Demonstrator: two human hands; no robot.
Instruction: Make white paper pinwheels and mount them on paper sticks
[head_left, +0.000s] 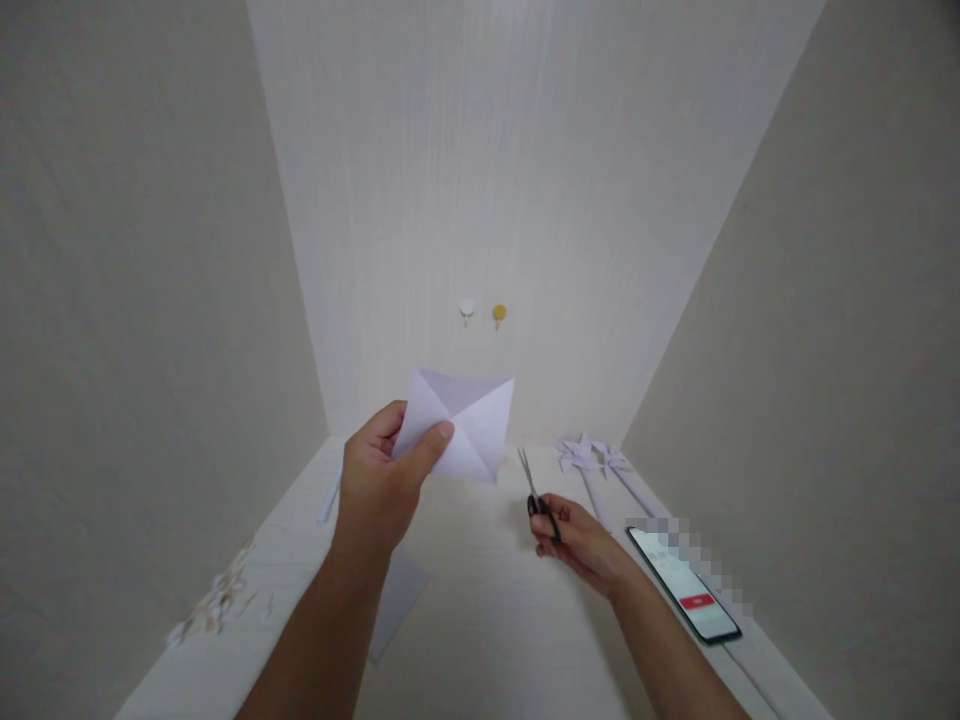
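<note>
My left hand (pixel 382 470) pinches a square sheet of white paper (pixel 476 430), thumb on the front face and fingers behind it. Diagonal creases cross at the middle of the sheet. To the right and lower, my right hand (pixel 570 535) grips a pair of scissors (pixel 535 490) by the black handles. The metal blades point up and away from me, slightly parted, and stand apart from the paper. Beneath my left forearm another piece of white paper (pixel 397 600) lies on the white table (pixel 480 640), partly hidden by the arm.
Two paper pinwheels (pixel 576 453) on rolled paper sticks lie at the back right. A phone (pixel 682 585) with a cable rests near the right edge. At left are a rolled paper stick (pixel 328 500) and small scraps (pixel 221 595). Two hooks (pixel 499 314) hang on the back wall.
</note>
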